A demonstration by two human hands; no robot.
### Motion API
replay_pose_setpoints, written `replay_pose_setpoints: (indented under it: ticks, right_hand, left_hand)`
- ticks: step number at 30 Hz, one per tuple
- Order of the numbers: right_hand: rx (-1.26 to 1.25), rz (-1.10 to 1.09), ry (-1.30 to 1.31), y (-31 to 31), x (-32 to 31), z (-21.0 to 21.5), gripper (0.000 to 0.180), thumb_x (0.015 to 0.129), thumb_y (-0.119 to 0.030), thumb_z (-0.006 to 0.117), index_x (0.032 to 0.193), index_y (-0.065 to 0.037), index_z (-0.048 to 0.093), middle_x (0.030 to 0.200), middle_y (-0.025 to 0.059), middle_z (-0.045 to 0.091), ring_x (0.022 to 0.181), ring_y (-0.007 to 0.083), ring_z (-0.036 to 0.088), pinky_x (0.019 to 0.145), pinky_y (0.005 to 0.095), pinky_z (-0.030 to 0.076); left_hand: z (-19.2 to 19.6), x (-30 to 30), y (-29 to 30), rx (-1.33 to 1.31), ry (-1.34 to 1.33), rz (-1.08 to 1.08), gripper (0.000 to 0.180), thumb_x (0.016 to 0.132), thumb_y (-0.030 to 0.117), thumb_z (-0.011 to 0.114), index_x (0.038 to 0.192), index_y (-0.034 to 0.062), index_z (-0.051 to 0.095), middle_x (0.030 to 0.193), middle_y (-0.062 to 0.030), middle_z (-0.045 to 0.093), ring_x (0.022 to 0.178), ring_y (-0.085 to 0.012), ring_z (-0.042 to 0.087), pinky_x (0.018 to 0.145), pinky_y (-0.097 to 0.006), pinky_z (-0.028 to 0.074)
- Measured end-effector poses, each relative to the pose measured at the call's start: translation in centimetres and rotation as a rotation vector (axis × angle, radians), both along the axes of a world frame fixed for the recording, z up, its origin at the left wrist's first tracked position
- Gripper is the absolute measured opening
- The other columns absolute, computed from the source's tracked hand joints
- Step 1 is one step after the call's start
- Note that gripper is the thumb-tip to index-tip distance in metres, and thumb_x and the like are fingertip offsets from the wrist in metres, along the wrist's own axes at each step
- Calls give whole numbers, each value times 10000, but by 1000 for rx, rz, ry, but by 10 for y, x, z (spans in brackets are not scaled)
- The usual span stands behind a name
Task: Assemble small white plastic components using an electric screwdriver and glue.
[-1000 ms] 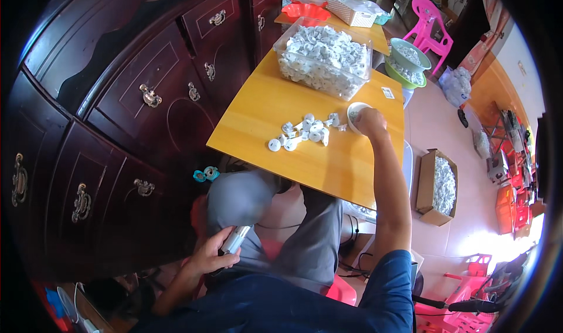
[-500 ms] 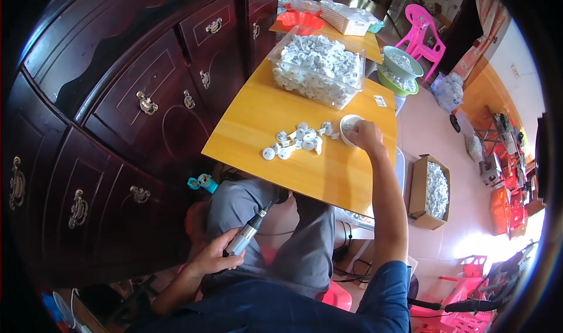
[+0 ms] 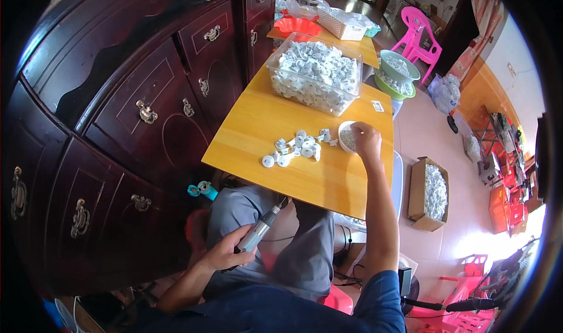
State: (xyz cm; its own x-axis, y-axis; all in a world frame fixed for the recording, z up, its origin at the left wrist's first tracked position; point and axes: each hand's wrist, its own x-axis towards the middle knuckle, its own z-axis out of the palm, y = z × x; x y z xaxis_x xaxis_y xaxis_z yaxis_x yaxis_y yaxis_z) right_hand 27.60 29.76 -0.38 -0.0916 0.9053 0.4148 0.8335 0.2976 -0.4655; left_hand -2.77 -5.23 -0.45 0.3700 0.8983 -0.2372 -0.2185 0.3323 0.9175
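My left hand (image 3: 230, 250) is wrapped around a silver-and-black electric screwdriver (image 3: 255, 234), held over my lap with its bit pointing up toward the table's front edge. At the right side of the yellow table (image 3: 234, 148), my right hand (image 3: 367, 139) is at the rim of a small white bowl (image 3: 341, 135) of tiny greyish pieces. Its fingertips are pinched together; whatever is between them is too small to make out. Left of the bowl lies a loose group of white plastic parts (image 3: 301, 144), some with round discs.
Behind the loose parts stands a clear plastic bin (image 3: 316, 92) heaped with similar white parts. Green basins (image 3: 404, 69) and a cardboard box (image 3: 417, 192) of white pieces are to the right. Dark wooden cabinets (image 3: 146, 87) line the left; a pink chair (image 3: 419, 37) stands farther back.
My right hand has drawn back slightly from inside the bowl, showing more of its contents. My left hand has shifted a little up and to the right with the electric screwdriver.
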Motion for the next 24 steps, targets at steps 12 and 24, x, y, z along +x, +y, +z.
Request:
replay_pose_setpoints:
  ticks: [12,24]
  right_hand:
    - [-669,276,1390,-138,-51,-18,98,947,-166,657,997,-82,648,879,-18,638,766,86,611,677,217,493]
    - [-828,441,1535,-186,-73,-31,46,938,-49,613,978,-49,635,879,56,665,773,130,661,689,237,566]
  left_hand:
    - [-6,18,41,11,-9,-22,734,851,97,655,1482,18,289,811,-19,536,640,-79,519,551,-233,441]
    - [-9,17,30,48,21,-39,647,879,58,626,1451,21,326,813,-11,531,620,-73,516,540,-226,437]
